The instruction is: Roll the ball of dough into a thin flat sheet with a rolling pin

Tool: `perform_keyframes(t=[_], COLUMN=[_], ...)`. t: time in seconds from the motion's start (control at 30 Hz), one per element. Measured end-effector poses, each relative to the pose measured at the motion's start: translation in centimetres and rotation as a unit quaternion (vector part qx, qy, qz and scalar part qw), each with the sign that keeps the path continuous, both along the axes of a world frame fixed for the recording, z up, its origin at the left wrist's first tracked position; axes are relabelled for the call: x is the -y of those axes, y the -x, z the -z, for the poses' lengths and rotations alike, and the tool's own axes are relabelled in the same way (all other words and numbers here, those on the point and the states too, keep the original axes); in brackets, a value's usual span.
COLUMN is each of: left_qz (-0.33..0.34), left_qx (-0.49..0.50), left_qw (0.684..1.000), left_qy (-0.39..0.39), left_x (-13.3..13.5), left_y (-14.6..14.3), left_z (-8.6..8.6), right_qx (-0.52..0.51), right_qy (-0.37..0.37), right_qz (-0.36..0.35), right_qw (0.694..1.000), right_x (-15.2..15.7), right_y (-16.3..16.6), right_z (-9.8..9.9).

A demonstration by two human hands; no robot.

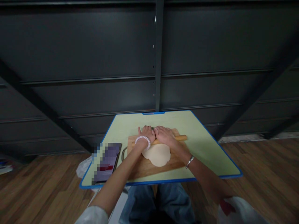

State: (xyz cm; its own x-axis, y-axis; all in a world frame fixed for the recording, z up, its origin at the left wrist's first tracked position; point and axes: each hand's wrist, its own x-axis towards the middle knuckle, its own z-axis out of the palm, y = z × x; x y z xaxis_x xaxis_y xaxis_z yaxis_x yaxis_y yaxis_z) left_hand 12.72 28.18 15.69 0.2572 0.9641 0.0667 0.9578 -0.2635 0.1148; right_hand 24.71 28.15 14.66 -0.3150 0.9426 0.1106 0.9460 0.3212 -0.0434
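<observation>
A wooden rolling pin (181, 137) lies crosswise over the far part of a flat, pale sheet of dough (158, 155). My left hand (147, 133), with a beaded band at the wrist, holds the pin down from above, its fingers reaching over the far side and the thumb apart. Close beside it, my right hand (164, 134) is on the same pin, fingers together and pointing inward; a silver bracelet circles that wrist. Both hands hide the middle of the pin and the dough's far edge. Under the dough is a wooden cutting board (149, 171).
The board rests on a small light-green table (210, 158) with a blue rim. A phone (107, 165), partly blurred out, lies at the table's left, near the board's looped handle (123, 154). Dark metal panels (112, 96) stand behind the table. Wooden floor (261, 161) surrounds it.
</observation>
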Motion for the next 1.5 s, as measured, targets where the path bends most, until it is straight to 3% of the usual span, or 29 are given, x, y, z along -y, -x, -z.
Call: perform_keyframes(t=[0.23, 0.47, 0.67, 0.93, 1.17, 1.3, 1.5], left_qz=[0.016, 0.044, 0.048, 0.065, 0.079, 0.056, -0.037], left_qx=[-0.020, -0.063, -0.026, 0.004, 0.020, 0.020, 0.041], left_qw=[1.000, 0.996, 0.996, 0.995, 0.992, 0.996, 0.998], left_qy=[0.017, -0.046, -0.067, -0.081, -0.093, -0.065, -0.009], left_x=[1.8, 4.9, 7.1, 12.6, 16.6, 15.8, 10.7], left_y=[0.3, 0.8, 0.8, 0.9, 0.9, 0.6, -0.4], left_z=[0.8, 1.2, 1.0, 1.3, 2.1, 1.6, -0.5], right_qx=[0.020, -0.024, -0.061, -0.091, -0.110, -0.108, -0.056], right_qy=[-0.020, -0.079, -0.102, -0.137, -0.105, -0.096, -0.085], right_qz=[-0.022, -0.022, -0.034, -0.077, -0.088, -0.082, -0.055], right_qw=[0.999, 0.996, 0.992, 0.983, 0.984, 0.986, 0.993], right_x=[2.6, 6.1, 8.4, 13.3, 16.6, 15.5, 10.7], right_y=[-0.4, -0.5, -0.6, -1.0, -1.6, -1.5, -0.3], right_z=[0.5, 0.4, 0.2, 0.9, 1.4, 1.1, 0.1])
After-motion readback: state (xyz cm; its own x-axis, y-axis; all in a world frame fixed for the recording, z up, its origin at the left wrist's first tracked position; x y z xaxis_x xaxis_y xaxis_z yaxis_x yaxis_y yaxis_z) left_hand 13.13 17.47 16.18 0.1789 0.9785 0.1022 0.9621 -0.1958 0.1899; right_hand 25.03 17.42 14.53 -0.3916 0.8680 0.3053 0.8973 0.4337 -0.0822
